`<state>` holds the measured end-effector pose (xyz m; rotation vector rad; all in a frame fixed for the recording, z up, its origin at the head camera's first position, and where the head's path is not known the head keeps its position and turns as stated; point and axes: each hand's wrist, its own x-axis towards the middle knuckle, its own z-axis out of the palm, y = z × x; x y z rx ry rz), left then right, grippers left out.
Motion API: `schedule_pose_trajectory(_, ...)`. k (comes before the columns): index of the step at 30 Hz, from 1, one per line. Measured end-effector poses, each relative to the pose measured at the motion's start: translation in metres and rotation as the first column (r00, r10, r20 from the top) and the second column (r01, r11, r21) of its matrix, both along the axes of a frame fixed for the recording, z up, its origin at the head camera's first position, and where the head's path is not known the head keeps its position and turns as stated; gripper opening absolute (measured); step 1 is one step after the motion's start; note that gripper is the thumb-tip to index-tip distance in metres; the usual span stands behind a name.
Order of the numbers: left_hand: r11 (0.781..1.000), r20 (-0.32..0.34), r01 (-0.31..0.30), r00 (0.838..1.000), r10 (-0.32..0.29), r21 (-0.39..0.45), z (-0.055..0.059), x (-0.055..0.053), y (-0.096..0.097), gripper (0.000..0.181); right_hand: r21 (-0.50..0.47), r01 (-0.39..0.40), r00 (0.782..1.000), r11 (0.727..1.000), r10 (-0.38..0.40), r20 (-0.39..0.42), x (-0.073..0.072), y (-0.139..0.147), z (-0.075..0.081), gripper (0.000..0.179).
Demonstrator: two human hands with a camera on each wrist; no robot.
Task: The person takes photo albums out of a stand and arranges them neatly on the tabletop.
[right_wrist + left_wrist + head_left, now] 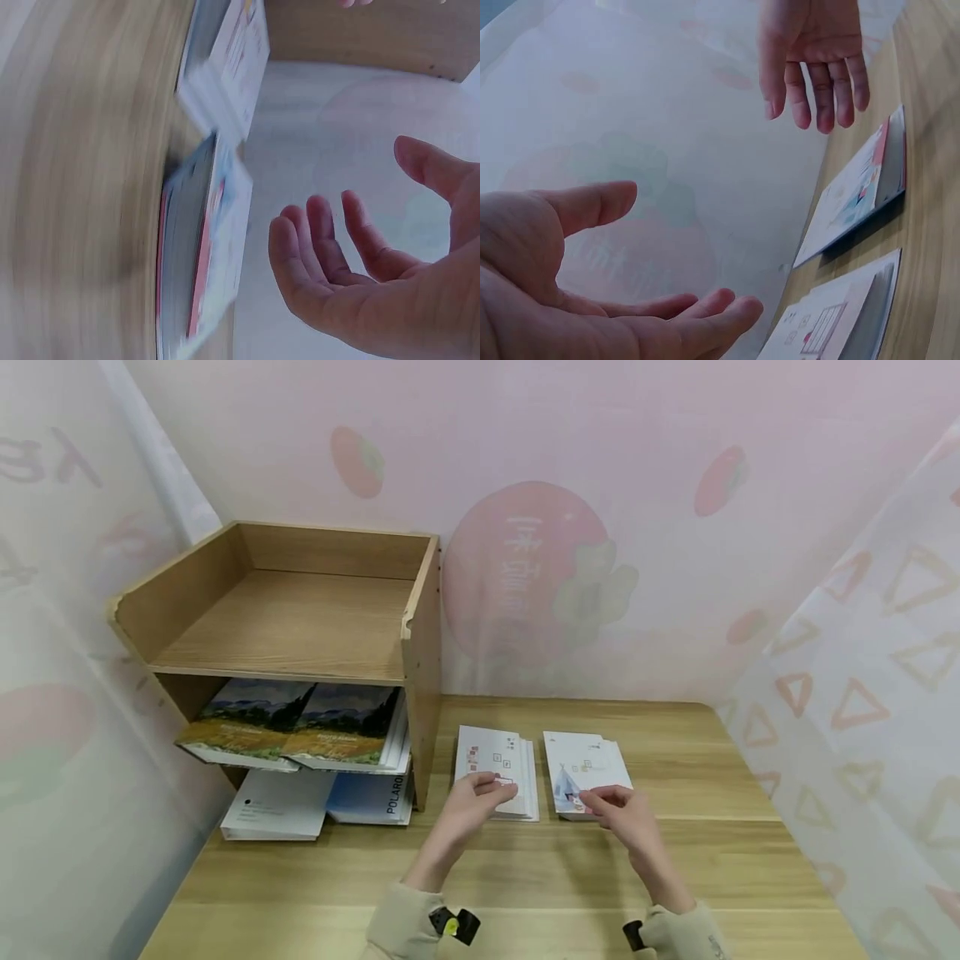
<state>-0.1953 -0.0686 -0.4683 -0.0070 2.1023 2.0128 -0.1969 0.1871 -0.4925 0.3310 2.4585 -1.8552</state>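
Observation:
Two small stacks of white books with printed covers lie side by side on the wooden table. My left hand (467, 810) is over the near part of the left stack (487, 745), and my right hand (626, 817) is by the near edge of the right stack (573, 752), whose cover shows a blue tent. In the left wrist view, the left hand (607, 300) has its thumb spread from its fingers and holds nothing. The right wrist view shows the right hand (390, 277) with fingers loosely bent, apart from the books and grasping nothing.
A wooden shelf unit (422, 693) stands at the left. Its upper compartment holds books with landscape-painting covers (337, 727); beneath are a white book (277, 806) and a blue-and-white book (367, 797) lettered POLARO. Printed curtains (660, 568) surround the table (525, 881).

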Motion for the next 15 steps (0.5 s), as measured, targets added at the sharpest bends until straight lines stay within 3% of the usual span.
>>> schedule_pose_trajectory(8,1.000,0.027,-0.003,1.000,0.003,0.018,-0.001,0.008,-0.028,0.079,-0.134,0.002,1.000,0.991,-0.005,-0.023,0.013,-0.038,0.002,0.038)
schedule_pose_trajectory(15,0.999,0.030,-0.039,0.999,0.038,0.022,-0.005,0.015,-0.048,0.079,-0.312,0.001,1.000,0.950,-0.009,-0.024,0.025,-0.063,-0.003,0.040)
